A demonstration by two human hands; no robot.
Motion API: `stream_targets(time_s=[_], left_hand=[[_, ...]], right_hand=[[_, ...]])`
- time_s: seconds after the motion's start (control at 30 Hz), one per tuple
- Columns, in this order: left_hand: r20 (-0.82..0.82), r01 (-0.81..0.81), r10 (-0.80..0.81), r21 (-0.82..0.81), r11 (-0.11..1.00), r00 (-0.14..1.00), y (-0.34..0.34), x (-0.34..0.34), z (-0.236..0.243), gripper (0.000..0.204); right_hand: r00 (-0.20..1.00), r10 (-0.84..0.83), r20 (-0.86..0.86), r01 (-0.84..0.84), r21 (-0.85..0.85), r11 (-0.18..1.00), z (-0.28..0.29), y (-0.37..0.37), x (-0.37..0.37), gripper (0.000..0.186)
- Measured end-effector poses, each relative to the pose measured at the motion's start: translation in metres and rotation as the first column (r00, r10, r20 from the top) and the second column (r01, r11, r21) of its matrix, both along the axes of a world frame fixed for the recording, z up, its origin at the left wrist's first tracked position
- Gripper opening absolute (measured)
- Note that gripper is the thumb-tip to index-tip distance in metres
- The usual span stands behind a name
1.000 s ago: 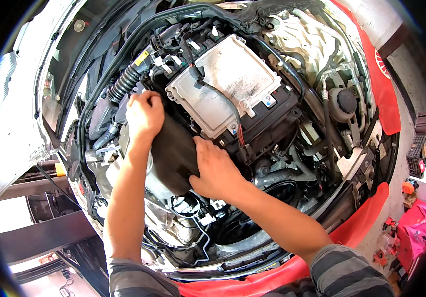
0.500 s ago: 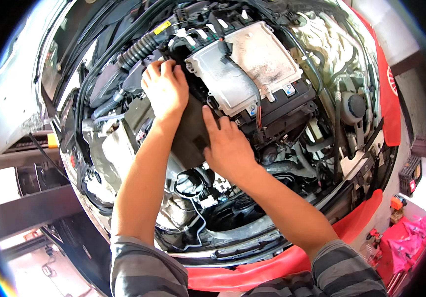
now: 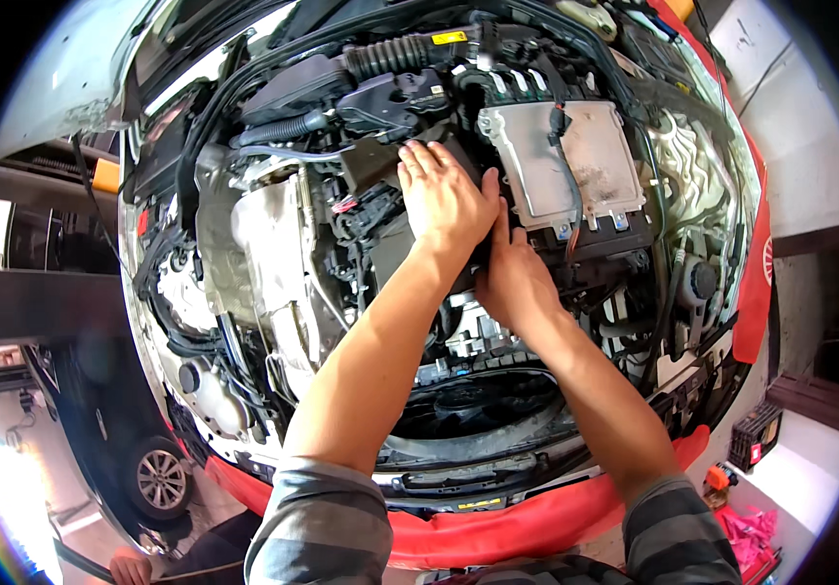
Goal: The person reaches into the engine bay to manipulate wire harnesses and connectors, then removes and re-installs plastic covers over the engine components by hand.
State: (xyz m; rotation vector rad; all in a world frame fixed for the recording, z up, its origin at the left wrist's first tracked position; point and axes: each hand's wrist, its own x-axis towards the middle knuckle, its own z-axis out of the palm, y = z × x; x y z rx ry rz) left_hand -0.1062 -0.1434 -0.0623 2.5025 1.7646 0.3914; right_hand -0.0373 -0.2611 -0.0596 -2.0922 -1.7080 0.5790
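The dark, smooth cover [image 3: 393, 258] is left of the silver box [image 3: 597, 146], partly hidden under the left hand [image 3: 447, 200]. This hand lies flat on it, the fingers straight and close together, the thumb spread toward the box. The right hand [image 3: 519, 278] is just below the box's left corner, fingers stretched upward; whether its grip pinches the cover's edge, I cannot tell. The box has a flat, stained metal face; a ribbed black hose [image 3: 387, 58] curves above, to its left.
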Motion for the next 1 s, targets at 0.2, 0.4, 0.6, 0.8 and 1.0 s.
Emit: stream_targets(time_s=[0.2, 0.4, 0.6, 0.8, 1.0], left_hand=[[0.057, 0.13, -0.178, 0.475, 0.87, 0.982, 0.036, -0.118, 0.024, 0.049], [-0.039, 0.351, -0.351, 0.223, 0.909, 0.935, 0.052, -0.138, 0.013, 0.041], [-0.114, 0.506, -0.499, 0.048, 0.861, 0.859, 0.067, -0.152, 0.033, 0.042], [-0.171, 0.417, -0.402, 0.067, 0.906, 0.9, 0.072, -0.142, 0.035, 0.036], [-0.183, 0.282, -0.256, 0.133, 0.95, 0.949, 0.079, -0.128, 0.018, 0.026]], right_hand=[[0.98, 0.201, -0.003, -0.201, -0.03, 0.979, 0.053, 0.005, 0.026, 0.073], [0.932, 0.245, 0.267, -0.286, 0.131, 0.949, 0.027, 0.108, 0.001, 0.069], [0.956, 0.225, 0.187, -0.246, 0.096, 0.964, 0.016, 0.116, -0.003, 0.065], [0.954, 0.199, 0.226, -0.218, 0.061, 0.974, 0.013, 0.113, -0.01, 0.062], [0.951, 0.166, 0.261, -0.175, 0.012, 0.984, 0.015, 0.12, -0.013, 0.061]])
